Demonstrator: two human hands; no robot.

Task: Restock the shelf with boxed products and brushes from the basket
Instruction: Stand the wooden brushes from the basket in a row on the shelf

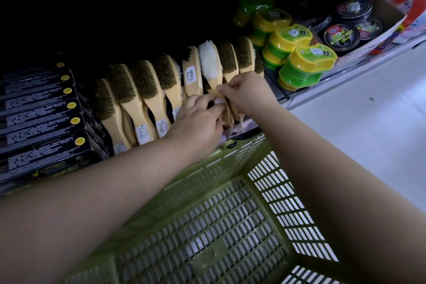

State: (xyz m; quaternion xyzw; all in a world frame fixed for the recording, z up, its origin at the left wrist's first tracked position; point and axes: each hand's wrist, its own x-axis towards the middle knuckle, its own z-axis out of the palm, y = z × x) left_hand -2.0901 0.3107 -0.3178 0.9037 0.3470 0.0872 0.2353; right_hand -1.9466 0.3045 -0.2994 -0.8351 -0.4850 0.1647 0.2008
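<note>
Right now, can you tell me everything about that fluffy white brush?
The white brush has soft, fluffy white bristles on a pale wooden body with a narrow handle. It stands on its edge in the row of brown-bristled brushes on the shelf, bristles toward the dark back, handle toward the basket. The left hand and right hand pinch its handle end.

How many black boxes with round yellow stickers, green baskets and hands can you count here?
Black boxes showing a round yellow sticker: 6
Green basket: 1
Hands: 2, left hand and right hand
Total: 9
</note>
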